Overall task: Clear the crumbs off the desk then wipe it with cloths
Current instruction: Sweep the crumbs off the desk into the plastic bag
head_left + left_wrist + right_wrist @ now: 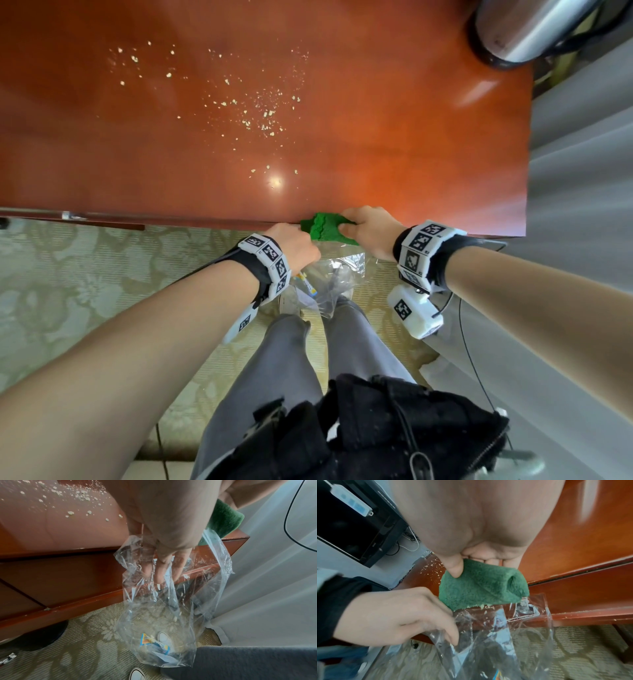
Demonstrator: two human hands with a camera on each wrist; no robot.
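Fingers [455, 569] pinching green cloth [481, 584], kettle [527, 31] far corner

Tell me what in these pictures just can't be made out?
- Right hand fingertips: head view, covered by the green cloth.
- Metal vessel: head view, cut off by the top edge.
- Printing on the wrapper in the plastic bag: left wrist view, too small, crinkled.
- Left hand's grip on the bag: right wrist view, blurred.
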